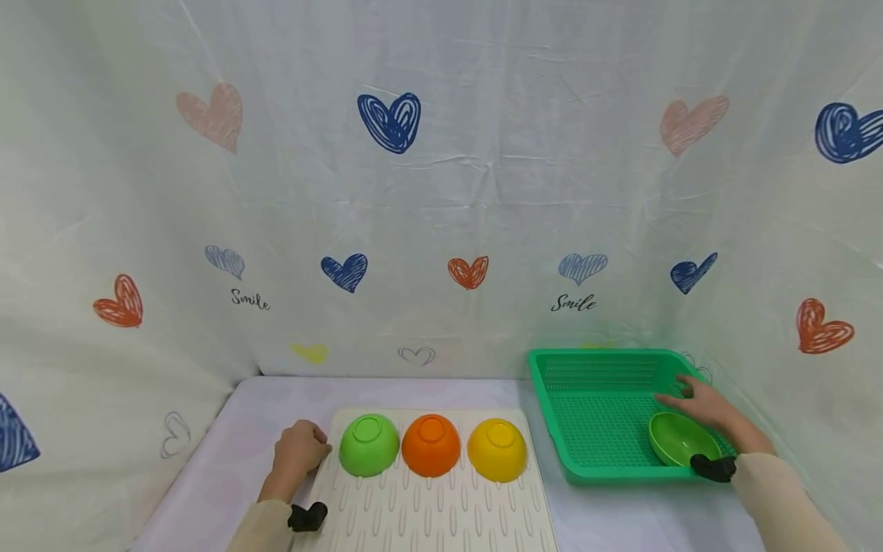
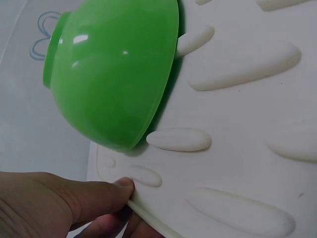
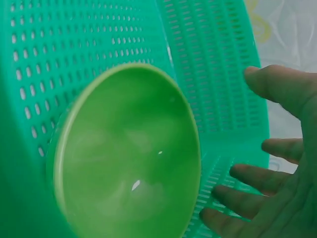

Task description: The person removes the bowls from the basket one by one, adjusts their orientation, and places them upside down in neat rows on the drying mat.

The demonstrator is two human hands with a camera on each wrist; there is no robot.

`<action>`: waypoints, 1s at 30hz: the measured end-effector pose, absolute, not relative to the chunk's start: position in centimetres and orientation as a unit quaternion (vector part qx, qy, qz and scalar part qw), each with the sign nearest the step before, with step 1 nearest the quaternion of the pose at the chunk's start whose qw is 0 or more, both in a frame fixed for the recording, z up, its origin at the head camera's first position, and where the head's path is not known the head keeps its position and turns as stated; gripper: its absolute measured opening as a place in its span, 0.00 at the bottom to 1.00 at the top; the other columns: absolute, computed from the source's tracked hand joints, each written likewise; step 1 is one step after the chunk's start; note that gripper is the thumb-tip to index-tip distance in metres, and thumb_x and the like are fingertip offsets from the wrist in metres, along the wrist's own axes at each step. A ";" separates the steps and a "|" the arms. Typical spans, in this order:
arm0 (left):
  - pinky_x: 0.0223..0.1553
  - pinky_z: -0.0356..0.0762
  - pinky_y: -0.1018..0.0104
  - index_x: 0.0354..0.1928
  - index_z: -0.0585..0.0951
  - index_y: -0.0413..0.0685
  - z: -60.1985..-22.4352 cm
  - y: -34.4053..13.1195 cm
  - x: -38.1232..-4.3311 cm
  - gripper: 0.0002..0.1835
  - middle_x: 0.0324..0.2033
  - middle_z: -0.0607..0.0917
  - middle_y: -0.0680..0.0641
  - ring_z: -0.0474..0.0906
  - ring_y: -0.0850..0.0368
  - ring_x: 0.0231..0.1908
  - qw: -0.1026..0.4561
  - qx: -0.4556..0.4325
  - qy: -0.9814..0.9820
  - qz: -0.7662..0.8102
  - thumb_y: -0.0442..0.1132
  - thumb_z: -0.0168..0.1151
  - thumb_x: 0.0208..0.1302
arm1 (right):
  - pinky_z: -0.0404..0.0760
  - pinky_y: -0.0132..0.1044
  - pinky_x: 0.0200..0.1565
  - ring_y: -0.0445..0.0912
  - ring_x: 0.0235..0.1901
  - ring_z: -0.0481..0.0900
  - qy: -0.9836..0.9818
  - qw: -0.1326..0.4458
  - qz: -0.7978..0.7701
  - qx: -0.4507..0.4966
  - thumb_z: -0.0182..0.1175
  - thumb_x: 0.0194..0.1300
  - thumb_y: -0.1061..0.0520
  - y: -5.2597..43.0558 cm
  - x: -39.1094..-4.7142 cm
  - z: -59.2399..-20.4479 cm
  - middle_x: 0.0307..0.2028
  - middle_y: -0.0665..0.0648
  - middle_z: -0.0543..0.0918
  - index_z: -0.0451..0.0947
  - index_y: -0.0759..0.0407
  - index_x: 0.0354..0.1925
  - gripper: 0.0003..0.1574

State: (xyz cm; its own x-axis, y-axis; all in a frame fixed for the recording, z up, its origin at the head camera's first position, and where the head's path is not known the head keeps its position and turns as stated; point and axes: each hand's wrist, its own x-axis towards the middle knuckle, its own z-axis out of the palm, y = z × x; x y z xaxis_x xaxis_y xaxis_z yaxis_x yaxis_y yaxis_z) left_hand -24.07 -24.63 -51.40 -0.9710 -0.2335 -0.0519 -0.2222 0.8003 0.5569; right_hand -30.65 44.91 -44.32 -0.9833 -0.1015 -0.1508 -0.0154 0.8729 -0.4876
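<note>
My left hand [image 1: 298, 451] pinches the left edge of a white ridged drying mat [image 1: 441, 514], thumb on top, as the left wrist view shows. Beside it a green bowl [image 1: 369, 445] lies upside down on the mat, followed by an orange bowl [image 1: 431, 445] and a yellow bowl [image 1: 497, 449], also upside down in a row. Over the right side of a green perforated basket [image 1: 586, 445] my right hand [image 1: 707, 406] is spread, holding nothing. Just below that hand, another green bowl [image 3: 129, 153] sits mouth up, slightly tilted, in the basket.
A light tablecloth [image 1: 200, 491] covers the table. Behind and at both sides hangs a white curtain [image 1: 441, 192] printed with hearts. The basket stands to the right of the mat, near the right curtain.
</note>
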 end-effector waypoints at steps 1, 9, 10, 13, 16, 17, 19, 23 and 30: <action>0.22 0.76 0.62 0.31 0.84 0.34 -51.4 -24.6 -24.1 0.06 0.23 0.83 0.44 0.77 0.55 0.19 0.009 0.122 -0.948 -0.293 0.32 0.70 0.60 | 0.78 0.68 0.53 0.84 0.61 0.64 0.964 0.091 -0.247 -0.030 0.52 0.78 0.39 45.0 -30.6 -44.5 0.64 0.93 0.58 0.43 0.88 0.72 0.58; 0.22 0.76 0.62 0.31 0.84 0.34 -51.6 -24.7 -24.0 0.06 0.22 0.83 0.45 0.77 0.55 0.19 0.008 0.127 -0.946 -0.298 0.32 0.70 0.60 | 0.74 0.71 0.57 0.85 0.63 0.60 0.967 0.132 -0.216 -0.038 0.55 0.76 0.39 45.0 -30.4 -45.1 0.66 0.90 0.59 0.59 0.87 0.67 0.51; 0.22 0.76 0.62 0.31 0.84 0.34 -51.7 -24.7 -24.0 0.06 0.22 0.83 0.45 0.77 0.55 0.19 0.008 0.128 -0.946 -0.297 0.32 0.71 0.60 | 0.74 0.70 0.56 0.84 0.63 0.61 0.967 0.135 -0.211 -0.040 0.55 0.76 0.40 44.9 -30.4 -45.2 0.65 0.90 0.62 0.61 0.86 0.66 0.49; 0.22 0.76 0.62 0.31 0.84 0.35 -51.7 -24.7 -24.1 0.06 0.22 0.83 0.45 0.78 0.55 0.19 0.007 0.128 -0.946 -0.297 0.32 0.71 0.60 | 0.78 0.67 0.53 0.83 0.60 0.66 0.967 0.141 -0.209 -0.046 0.57 0.75 0.44 44.8 -30.3 -45.2 0.63 0.89 0.65 0.66 0.85 0.63 0.44; 0.22 0.76 0.61 0.31 0.84 0.34 -51.7 -24.7 -24.1 0.06 0.23 0.83 0.44 0.78 0.55 0.19 0.007 0.127 -0.947 -0.296 0.32 0.71 0.59 | 0.82 0.64 0.48 0.82 0.58 0.70 0.960 0.157 -0.230 -0.043 0.59 0.75 0.48 44.6 -30.2 -45.2 0.62 0.90 0.65 0.66 0.84 0.63 0.40; 0.22 0.76 0.61 0.31 0.84 0.34 -51.7 -24.7 -24.0 0.06 0.23 0.84 0.44 0.78 0.55 0.19 0.008 0.127 -0.947 -0.296 0.32 0.71 0.59 | 0.83 0.62 0.47 0.81 0.57 0.72 0.957 0.163 -0.237 -0.042 0.60 0.74 0.49 44.5 -30.1 -45.2 0.62 0.90 0.64 0.67 0.84 0.63 0.40; 0.22 0.76 0.61 0.32 0.84 0.34 -51.6 -24.7 -24.0 0.06 0.23 0.84 0.44 0.78 0.54 0.20 0.009 0.127 -0.946 -0.297 0.32 0.71 0.59 | 0.85 0.60 0.45 0.79 0.56 0.74 0.951 0.177 -0.250 -0.041 0.61 0.74 0.50 44.5 -30.0 -45.1 0.62 0.90 0.64 0.67 0.83 0.64 0.38; 0.23 0.77 0.61 0.32 0.85 0.34 -51.6 -24.8 -24.1 0.07 0.24 0.84 0.43 0.78 0.54 0.20 0.010 0.124 -0.946 -0.301 0.32 0.71 0.59 | 0.85 0.59 0.45 0.77 0.56 0.75 0.947 0.191 -0.254 -0.044 0.62 0.74 0.52 44.4 -29.9 -45.1 0.62 0.89 0.65 0.69 0.80 0.64 0.36; 0.23 0.77 0.60 0.32 0.85 0.34 -51.7 -24.9 -24.0 0.07 0.25 0.84 0.43 0.78 0.54 0.21 0.009 0.122 -0.944 -0.307 0.33 0.71 0.60 | 0.83 0.66 0.45 0.84 0.62 0.64 0.932 0.221 -0.286 -0.010 0.60 0.75 0.50 44.4 -29.6 -45.3 0.65 0.90 0.58 0.68 0.78 0.66 0.36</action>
